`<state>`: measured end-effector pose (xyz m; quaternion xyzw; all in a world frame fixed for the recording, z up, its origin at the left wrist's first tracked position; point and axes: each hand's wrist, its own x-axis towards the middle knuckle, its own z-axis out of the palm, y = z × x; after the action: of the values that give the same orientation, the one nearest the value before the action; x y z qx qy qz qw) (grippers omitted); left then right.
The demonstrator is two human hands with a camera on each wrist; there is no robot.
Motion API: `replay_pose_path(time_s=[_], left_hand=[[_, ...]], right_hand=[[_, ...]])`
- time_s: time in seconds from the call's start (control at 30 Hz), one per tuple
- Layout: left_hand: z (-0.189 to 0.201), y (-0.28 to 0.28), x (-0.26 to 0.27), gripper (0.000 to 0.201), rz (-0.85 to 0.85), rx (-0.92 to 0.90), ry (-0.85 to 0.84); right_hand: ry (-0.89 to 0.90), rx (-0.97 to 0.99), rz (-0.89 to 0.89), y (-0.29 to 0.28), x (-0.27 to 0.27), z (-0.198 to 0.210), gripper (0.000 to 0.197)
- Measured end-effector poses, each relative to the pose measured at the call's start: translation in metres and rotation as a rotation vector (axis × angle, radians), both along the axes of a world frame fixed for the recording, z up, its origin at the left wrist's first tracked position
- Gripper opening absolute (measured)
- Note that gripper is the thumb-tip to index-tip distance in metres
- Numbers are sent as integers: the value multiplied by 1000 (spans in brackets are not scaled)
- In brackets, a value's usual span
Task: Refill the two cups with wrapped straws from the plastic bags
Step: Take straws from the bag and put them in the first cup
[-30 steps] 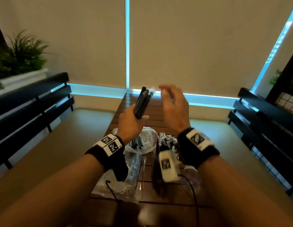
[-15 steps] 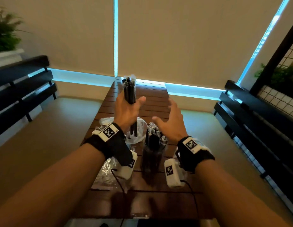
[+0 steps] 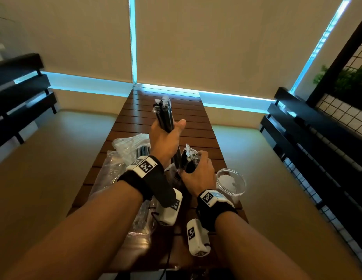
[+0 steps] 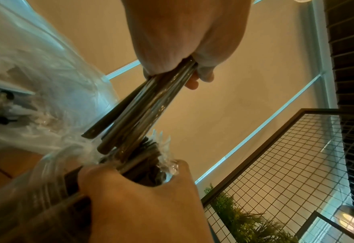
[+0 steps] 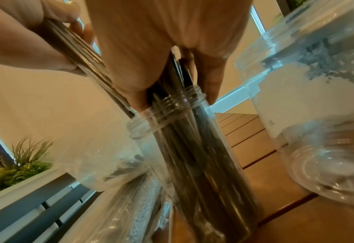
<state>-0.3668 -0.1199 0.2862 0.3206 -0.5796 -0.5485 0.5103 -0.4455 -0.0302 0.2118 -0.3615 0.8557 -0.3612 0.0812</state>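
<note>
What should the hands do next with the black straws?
Probably lower the bundle of straws that the left hand grips into the tall cup. Its lower ends already sit at the cup's rim, while the right hand holds aside the straws already standing there, making room.

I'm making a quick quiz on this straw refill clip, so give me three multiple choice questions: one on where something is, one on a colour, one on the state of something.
1. Where does the second cup stand, in the head view?
A. Right of the right hand
B. Left of the plastic bags
C. On the bench

2. What colour are the straws in the bundle of wrapped straws?
A. White
B. Black
C. Red

3. What is the left hand doing?
A. Lying flat on the table
B. Hanging idle
C. Gripping the bundle

Answers: 1 A, it sits just past the right hand on the table. 2 B, dark sticks show through clear wrap. 3 C, fingers curl round the bundle.
</note>
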Motion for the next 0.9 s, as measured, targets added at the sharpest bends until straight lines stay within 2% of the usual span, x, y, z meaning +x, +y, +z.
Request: replay_pose_path(time_s=[0.17, 0.37, 0.47, 0.6, 0.77, 0.9], left_hand=[[2, -12, -5, 13, 51, 229, 143], [-13, -21, -6, 20, 71, 326, 115], [-18, -27, -3, 19, 91, 276, 79], [-23, -24, -9, 12, 125, 88, -90], [-33, -9, -13, 31, 90, -161, -209], [-56, -1, -8, 26, 20, -171, -278]], right_hand=[[69, -30, 38, 2, -8, -2, 68], [50, -43, 85, 3, -15, -4, 66], [36, -16, 144, 2, -14, -5, 69], [-19, -45, 230, 3, -10, -4, 73], [-116, -71, 289, 1, -10, -1, 74], [-110, -59, 307, -1, -10, -3, 81]])
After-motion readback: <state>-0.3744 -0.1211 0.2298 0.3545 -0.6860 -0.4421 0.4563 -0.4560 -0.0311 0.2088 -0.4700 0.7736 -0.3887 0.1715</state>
